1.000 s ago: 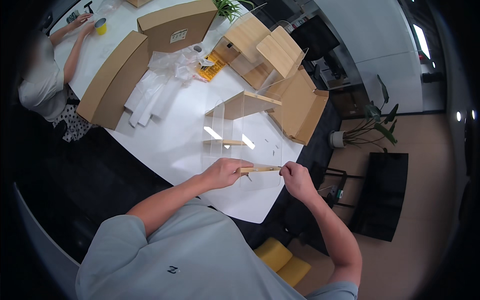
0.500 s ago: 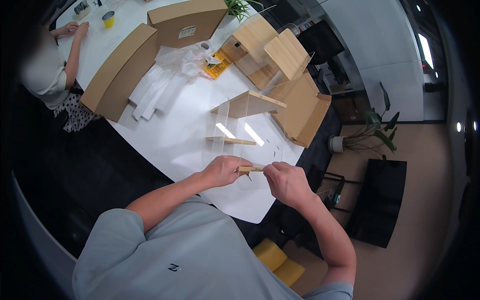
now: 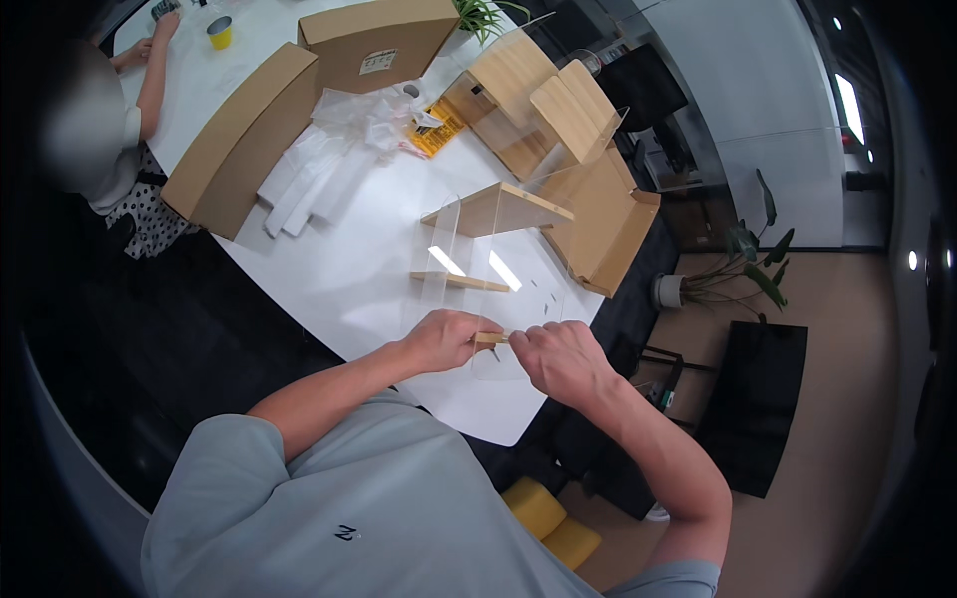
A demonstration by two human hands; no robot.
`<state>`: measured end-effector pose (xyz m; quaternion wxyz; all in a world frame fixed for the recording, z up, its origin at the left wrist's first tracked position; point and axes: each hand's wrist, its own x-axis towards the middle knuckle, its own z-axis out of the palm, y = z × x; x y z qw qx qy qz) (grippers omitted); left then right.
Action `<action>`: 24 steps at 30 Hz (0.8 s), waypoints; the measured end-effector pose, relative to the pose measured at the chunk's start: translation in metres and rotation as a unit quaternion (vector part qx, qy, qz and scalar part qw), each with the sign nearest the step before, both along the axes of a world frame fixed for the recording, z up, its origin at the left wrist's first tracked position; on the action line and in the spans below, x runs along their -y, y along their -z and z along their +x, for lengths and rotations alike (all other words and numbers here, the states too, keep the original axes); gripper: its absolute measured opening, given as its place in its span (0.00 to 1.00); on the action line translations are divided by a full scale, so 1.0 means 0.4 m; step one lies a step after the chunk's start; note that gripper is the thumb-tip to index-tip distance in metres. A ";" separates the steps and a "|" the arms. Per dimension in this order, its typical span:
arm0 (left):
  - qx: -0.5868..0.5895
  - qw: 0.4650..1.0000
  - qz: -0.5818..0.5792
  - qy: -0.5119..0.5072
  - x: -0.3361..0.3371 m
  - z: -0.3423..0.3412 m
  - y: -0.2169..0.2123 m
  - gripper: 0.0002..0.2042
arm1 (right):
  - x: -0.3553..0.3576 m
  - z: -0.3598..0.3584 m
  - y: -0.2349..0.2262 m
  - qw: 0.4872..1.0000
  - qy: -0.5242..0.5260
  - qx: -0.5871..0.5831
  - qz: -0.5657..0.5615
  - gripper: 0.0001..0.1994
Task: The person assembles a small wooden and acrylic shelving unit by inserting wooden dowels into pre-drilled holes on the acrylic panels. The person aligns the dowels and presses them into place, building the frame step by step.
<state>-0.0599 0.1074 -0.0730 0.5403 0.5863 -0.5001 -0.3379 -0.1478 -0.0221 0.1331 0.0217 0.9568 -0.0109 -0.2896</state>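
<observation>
My left hand [image 3: 446, 340] grips the near end of a small wooden board [image 3: 488, 338], fingers wrapped over it. At that board's right end my right hand [image 3: 560, 361] is closed, its fingertips pinched together; whatever they hold is hidden. The board lies against clear acrylic panels [image 3: 477, 271], which stand upright on the white table. Farther along these panels are a narrow wooden shelf [image 3: 462, 282] and a wider wooden board [image 3: 498, 208]. Several small dark pieces [image 3: 544, 297] lie to the right of the panels.
An assembled wood-and-acrylic stand [image 3: 538, 100] stands at the far right beside an open cardboard box [image 3: 603, 239]. Brown cartons [image 3: 244, 140] and white plastic wrapping [image 3: 324, 164] lie at the left, with a yellow packet [image 3: 436, 128]. A person [image 3: 95, 120] sits far left near a yellow cup [image 3: 219, 35].
My right hand has shifted slightly left along the board's end, and its wrist has turned. My left hand stays in place. The other person's hands have moved up to a small object.
</observation>
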 end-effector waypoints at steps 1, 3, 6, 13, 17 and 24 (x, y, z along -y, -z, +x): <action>0.004 1.000 0.004 0.002 0.002 0.000 0.000 0.14 | -0.006 0.011 -0.002 0.999 0.028 -0.041 -0.006 0.04; 0.005 1.000 -0.005 -0.010 0.004 -0.009 0.006 0.14 | -0.021 0.038 0.006 0.981 0.179 -0.079 0.015 0.08; 0.009 1.000 -0.006 -0.025 0.001 -0.019 0.007 0.13 | -0.009 0.022 0.030 0.933 0.341 -0.065 0.091 0.13; 0.013 0.998 -0.025 -0.061 0.000 -0.045 0.000 0.13 | -0.021 -0.041 0.063 0.865 0.476 0.021 0.160 0.14; 0.008 0.996 -0.036 -0.086 0.004 -0.068 -0.010 0.13 | -0.069 -0.057 0.055 0.686 0.689 0.038 0.232 0.13; 0.013 0.997 -0.032 -0.076 0.006 -0.061 -0.013 0.14 | -0.058 -0.070 0.050 0.844 0.510 0.087 0.139 0.14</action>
